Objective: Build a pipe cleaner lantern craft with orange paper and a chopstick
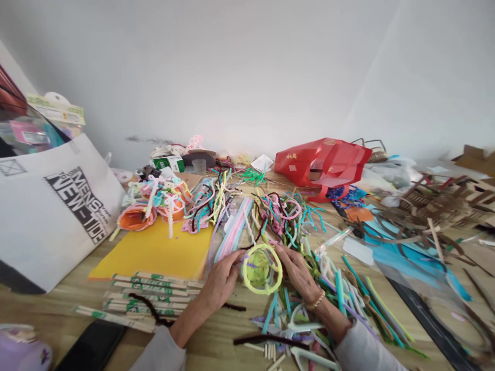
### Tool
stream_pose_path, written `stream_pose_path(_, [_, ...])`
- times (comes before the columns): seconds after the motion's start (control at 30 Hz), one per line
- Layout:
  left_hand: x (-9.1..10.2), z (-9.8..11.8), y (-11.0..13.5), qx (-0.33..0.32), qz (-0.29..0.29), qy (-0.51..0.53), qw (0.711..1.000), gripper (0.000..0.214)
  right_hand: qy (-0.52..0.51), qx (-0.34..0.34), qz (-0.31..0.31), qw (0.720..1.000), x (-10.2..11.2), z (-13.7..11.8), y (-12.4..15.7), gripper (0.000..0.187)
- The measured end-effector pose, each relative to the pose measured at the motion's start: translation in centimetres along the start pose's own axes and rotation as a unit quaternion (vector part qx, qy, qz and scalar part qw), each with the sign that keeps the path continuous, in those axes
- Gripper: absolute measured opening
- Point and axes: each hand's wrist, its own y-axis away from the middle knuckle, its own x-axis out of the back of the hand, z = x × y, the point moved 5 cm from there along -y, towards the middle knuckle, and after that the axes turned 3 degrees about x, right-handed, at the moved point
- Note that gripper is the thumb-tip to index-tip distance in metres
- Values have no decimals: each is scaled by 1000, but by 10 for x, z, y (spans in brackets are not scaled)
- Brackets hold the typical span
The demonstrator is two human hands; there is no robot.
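Observation:
Between my hands sits a yellow-green pipe-cleaner ring [262,269] with a green centre. My left hand [220,281] pinches its left side, and my right hand [296,273], with a beaded bracelet [316,300] on the wrist, grips its right side. A heap of multicoloured pipe cleaners [278,216] lies just beyond the ring. More loose pipe cleaners [340,288] lie beneath my right forearm. To the left of my left hand are a yellow sheet [154,252] and a stack of paper-wrapped chopsticks [150,293].
The wooden table [50,304] is crowded. A white printed tote bag [50,216] stands at the left, and orange-and-pink pipe-cleaner crafts [154,203] sit beyond the yellow sheet. A red bag [320,162] lies at the back. Brown cardboard strips [433,206] cover the right side.

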Motion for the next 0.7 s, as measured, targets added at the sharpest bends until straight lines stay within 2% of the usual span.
stream_pose_path(0.43, [0, 2, -1, -17, 7, 6, 1000, 41, 16, 5, 5, 1000, 2, 2, -2, 54])
stream_pose_path(0.7, [-6, -13, 2, -18, 0, -16, 1000, 46, 5, -2, 5, 1000, 2, 7, 0, 50])
